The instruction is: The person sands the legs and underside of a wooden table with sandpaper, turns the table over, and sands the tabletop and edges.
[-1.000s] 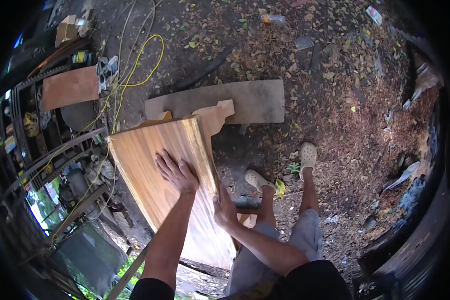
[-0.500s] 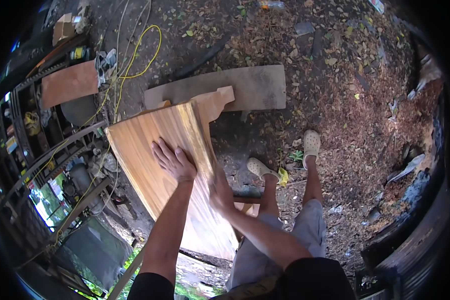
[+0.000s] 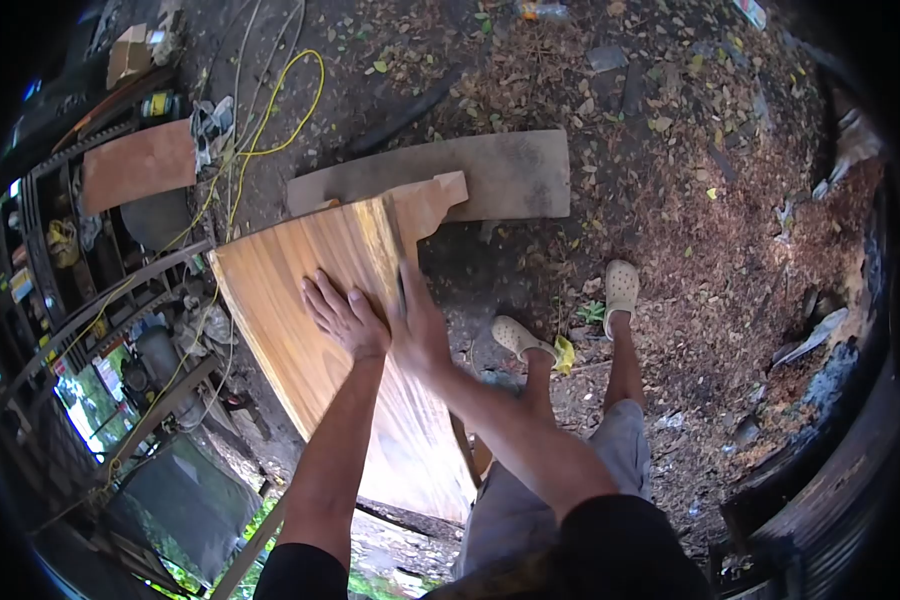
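Observation:
A thick wooden slab [image 3: 280, 290] with a pale, rough live edge lies in front of me. My left hand [image 3: 344, 314] rests flat on its top face, fingers spread. Against the slab's right edge is my right hand [image 3: 417, 325], slightly blurred, its fingers pointing up along the edge. Whether it holds anything small there is hidden. Beneath the slab's far end a shaped wooden piece [image 3: 432, 200] sticks out, over a grey-brown flat board [image 3: 515, 175] on the ground.
A metal rack [image 3: 50, 240] with assorted items runs down the left side. A yellow cord [image 3: 315, 95] loops on the ground behind the slab. My feet in beige clogs [image 3: 622, 287] stand on leaf-strewn dirt at the right. Dark timber [image 3: 830, 480] lies at the lower right.
My right hand has slid forward along the slab's edge, away from my body. My left hand stays in nearly the same place on the top face.

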